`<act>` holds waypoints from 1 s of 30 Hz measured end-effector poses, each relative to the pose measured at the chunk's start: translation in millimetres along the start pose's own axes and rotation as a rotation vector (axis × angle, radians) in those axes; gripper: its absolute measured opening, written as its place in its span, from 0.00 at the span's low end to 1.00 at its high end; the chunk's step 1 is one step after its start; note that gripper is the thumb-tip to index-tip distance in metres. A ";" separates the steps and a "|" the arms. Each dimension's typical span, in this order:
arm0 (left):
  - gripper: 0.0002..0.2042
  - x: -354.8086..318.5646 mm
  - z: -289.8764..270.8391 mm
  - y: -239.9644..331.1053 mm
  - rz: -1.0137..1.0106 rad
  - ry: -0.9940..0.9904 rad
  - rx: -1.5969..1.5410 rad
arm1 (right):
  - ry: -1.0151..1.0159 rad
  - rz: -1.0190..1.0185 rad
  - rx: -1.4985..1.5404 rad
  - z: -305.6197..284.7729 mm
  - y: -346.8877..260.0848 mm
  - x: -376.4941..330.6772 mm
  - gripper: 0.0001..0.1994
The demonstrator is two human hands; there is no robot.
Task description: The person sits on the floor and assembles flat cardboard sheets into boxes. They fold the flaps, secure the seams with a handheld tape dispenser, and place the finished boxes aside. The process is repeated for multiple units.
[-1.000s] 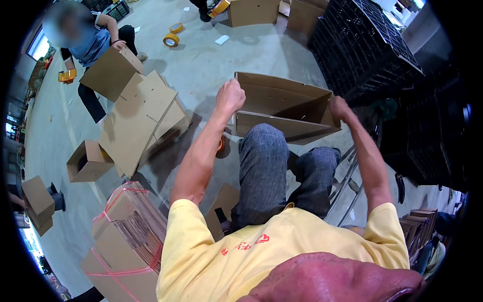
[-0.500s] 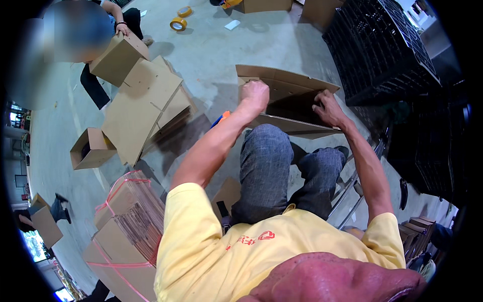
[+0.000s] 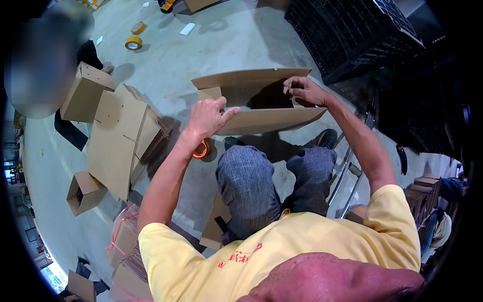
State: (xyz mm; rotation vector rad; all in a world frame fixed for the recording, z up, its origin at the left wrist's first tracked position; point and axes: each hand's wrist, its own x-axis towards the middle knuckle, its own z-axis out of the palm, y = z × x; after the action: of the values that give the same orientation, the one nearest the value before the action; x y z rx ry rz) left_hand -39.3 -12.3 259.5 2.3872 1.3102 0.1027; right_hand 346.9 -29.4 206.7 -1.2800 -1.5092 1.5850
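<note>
A brown cardboard box, open at the top, stands on the floor in front of my knees. Its long walls bow apart, and a short end flap shows at each side. My left hand is closed over the box's near left corner, thumb stretched along the top edge. At the right end, my right hand hovers over the opening with bent fingers apart; whether a fingertip touches the flap I cannot make out. An orange ring-shaped thing, probably a tape dispenser, lies below my left wrist.
Flat cartons are piled at the left, near another person beside a folded box. Tape rolls lie beyond. Black crates stand at the far right; metal rails run beside my right leg. Tied carton bundles sit lower left.
My view has shifted. The box's opening now looks wider and its near wall more upright. My left hand has moved to the near left corner; my right hand's fingers have loosened at the right end.
</note>
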 end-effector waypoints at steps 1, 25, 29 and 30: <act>0.32 6.1 -0.8 -0.6 -0.060 -0.015 -0.003 | 0.011 0.039 0.136 -6.5 2.2 -2.6 0.10; 0.43 -23.3 96.4 -43.3 -0.362 0.349 -0.841 | 0.472 0.280 0.055 31.6 52.9 -92.5 0.35; 0.40 -26.4 96.5 -14.4 -0.479 0.249 -0.725 | 0.497 0.343 -0.152 27.3 64.5 -111.6 0.42; 0.38 -21.7 92.6 -13.3 -0.462 0.232 -0.705 | 0.521 0.307 -0.092 26.2 77.7 -110.5 0.41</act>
State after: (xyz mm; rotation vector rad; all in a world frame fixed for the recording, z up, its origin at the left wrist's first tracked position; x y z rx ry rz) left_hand -38.0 -53.4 172.8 1.4849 1.5640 0.6079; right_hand 377.3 -153.1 154.9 -1.8720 -1.1032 1.2231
